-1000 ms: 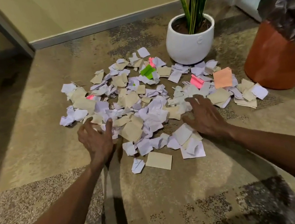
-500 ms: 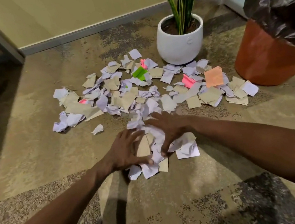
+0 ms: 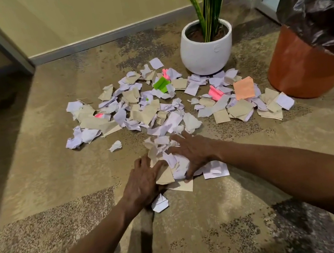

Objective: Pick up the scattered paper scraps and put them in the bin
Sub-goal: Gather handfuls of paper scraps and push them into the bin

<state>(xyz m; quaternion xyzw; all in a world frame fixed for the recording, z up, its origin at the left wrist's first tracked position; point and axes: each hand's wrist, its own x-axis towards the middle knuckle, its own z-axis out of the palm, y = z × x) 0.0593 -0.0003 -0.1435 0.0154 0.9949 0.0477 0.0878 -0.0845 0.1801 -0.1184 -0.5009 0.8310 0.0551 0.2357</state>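
Observation:
White, beige and a few coloured paper scraps (image 3: 145,114) lie scattered over the floor ahead of me. Closest to me is a gathered bunch of scraps (image 3: 167,158), squeezed between both hands. My left hand (image 3: 141,181) grips it from the left, thumb over a beige piece. My right hand (image 3: 195,152) lies across its top with fingers spread and the thumb curled round its near side. The orange bin (image 3: 303,64), lined with a black bag, stands at the right, beyond the scraps.
A white plant pot (image 3: 207,56) stands behind the scraps, left of the bin. One crumpled scrap (image 3: 160,203) lies by my left wrist and another (image 3: 115,145) sits alone to the left. A wall with skirting (image 3: 106,37) runs along the back.
My hands, apart on the near edge of the scraps a second ago, have swept together and heaped the nearest scraps into a bunch between them. A bare strip of floor now separates it from the rest.

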